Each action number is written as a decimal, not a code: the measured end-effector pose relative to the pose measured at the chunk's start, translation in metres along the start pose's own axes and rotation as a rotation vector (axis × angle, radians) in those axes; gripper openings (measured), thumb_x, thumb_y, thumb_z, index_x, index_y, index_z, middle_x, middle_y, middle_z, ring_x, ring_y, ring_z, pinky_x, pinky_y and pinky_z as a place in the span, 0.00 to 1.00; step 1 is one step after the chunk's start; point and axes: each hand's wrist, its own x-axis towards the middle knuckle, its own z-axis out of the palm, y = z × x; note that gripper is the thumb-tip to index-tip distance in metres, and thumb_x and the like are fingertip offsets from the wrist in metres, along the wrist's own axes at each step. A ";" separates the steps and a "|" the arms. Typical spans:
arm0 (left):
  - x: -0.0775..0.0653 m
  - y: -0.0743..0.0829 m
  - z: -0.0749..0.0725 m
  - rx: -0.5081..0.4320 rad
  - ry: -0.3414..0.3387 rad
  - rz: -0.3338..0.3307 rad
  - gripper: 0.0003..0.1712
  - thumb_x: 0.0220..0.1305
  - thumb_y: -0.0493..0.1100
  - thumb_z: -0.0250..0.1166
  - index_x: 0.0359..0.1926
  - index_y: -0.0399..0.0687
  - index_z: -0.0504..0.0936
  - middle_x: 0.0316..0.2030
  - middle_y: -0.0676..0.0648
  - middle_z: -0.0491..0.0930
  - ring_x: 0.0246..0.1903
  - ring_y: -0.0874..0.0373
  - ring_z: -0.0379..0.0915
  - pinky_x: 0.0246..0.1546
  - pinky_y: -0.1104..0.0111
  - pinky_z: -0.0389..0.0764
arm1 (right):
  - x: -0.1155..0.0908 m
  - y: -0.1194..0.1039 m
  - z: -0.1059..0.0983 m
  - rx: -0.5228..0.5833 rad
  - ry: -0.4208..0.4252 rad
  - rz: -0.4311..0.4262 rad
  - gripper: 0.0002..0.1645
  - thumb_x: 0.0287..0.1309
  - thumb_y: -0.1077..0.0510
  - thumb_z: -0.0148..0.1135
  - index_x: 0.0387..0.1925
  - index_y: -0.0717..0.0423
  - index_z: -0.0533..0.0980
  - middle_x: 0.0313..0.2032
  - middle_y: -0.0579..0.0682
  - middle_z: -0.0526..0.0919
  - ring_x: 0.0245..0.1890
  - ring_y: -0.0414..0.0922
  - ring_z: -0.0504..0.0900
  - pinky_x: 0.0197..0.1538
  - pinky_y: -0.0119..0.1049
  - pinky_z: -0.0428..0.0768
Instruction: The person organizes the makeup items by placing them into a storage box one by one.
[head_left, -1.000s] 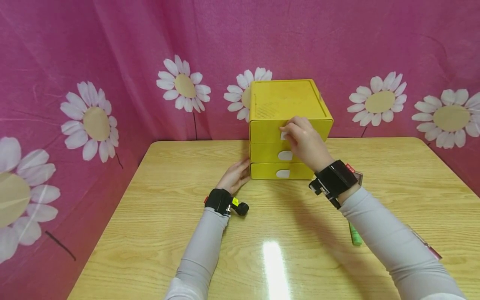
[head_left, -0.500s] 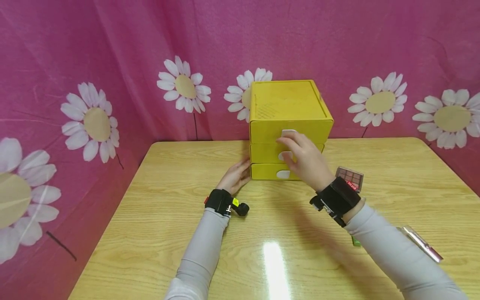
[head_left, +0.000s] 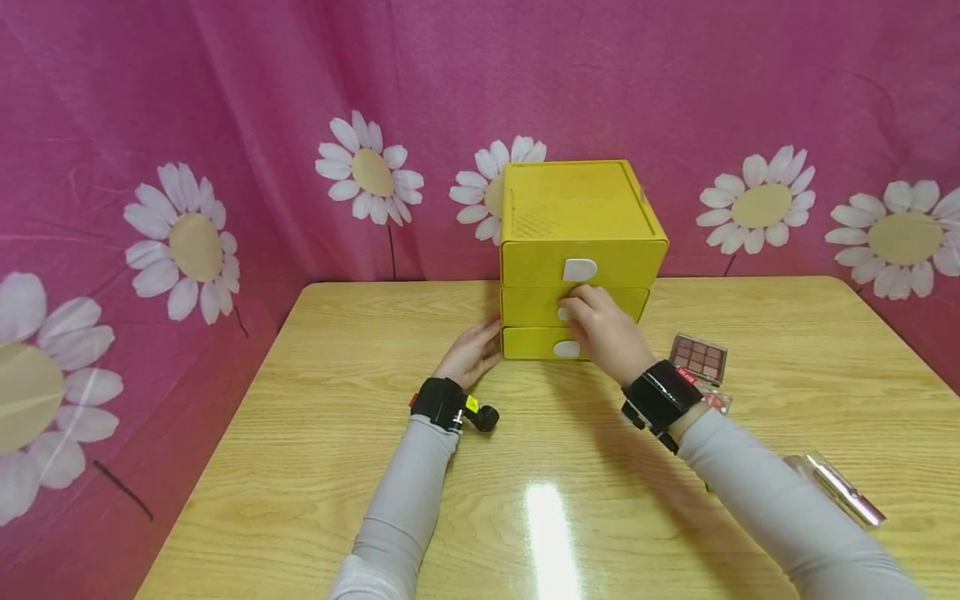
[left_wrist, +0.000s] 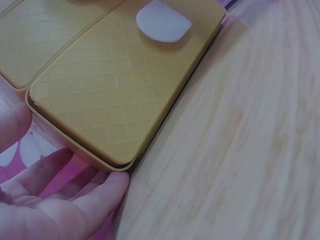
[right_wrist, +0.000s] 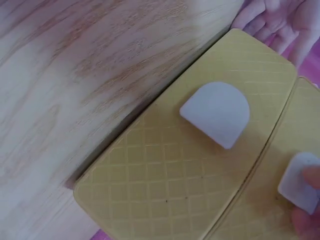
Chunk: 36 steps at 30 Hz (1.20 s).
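Observation:
A yellow three-drawer box [head_left: 573,200] stands at the back of the table, all its drawers pushed in. Each drawer front has a white tab handle, and the top handle [head_left: 580,269] is uncovered. My right hand [head_left: 611,337] pinches the middle drawer's handle [right_wrist: 299,182], with fingertips at its edge in the right wrist view. Against the box's lower left side rests my left hand [head_left: 468,354], its fingers extended. The left wrist view shows those fingers [left_wrist: 107,197] touching the bottom corner beside the lowest drawer [left_wrist: 115,85]. The bottom handle [right_wrist: 217,114] is untouched.
An eyeshadow palette [head_left: 698,358] lies right of the box, with a small clear-and-red item [head_left: 716,400] partly behind the right wrist. A shiny pinkish tube [head_left: 846,492] lies beyond the right forearm. A pink flowered curtain [head_left: 637,75] hangs behind the wooden table [head_left: 315,467].
My right hand has let go of the top drawer's handle and moved down to the middle one. The left hand has stayed in place. The palette has come into view.

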 end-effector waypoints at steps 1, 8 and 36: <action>0.000 0.000 0.000 0.000 -0.002 0.001 0.30 0.71 0.41 0.48 0.69 0.40 0.50 0.69 0.42 0.51 0.67 0.47 0.47 0.65 0.53 0.51 | 0.000 0.000 0.001 -0.008 0.010 0.001 0.12 0.48 0.74 0.63 0.38 0.67 0.76 0.38 0.56 0.73 0.39 0.51 0.70 0.38 0.41 0.76; 0.001 0.001 -0.001 0.004 -0.007 -0.007 0.30 0.70 0.41 0.48 0.69 0.41 0.51 0.69 0.43 0.51 0.67 0.48 0.47 0.65 0.54 0.52 | 0.002 0.001 0.006 -0.048 0.022 0.018 0.12 0.45 0.76 0.63 0.34 0.65 0.75 0.35 0.54 0.72 0.38 0.50 0.70 0.33 0.40 0.76; -0.001 0.002 -0.001 -0.002 0.000 -0.014 0.30 0.70 0.41 0.48 0.69 0.42 0.51 0.69 0.42 0.50 0.67 0.48 0.47 0.65 0.54 0.52 | -0.001 -0.005 0.001 -0.004 0.002 0.017 0.13 0.43 0.79 0.61 0.33 0.66 0.75 0.34 0.54 0.72 0.36 0.50 0.68 0.35 0.39 0.75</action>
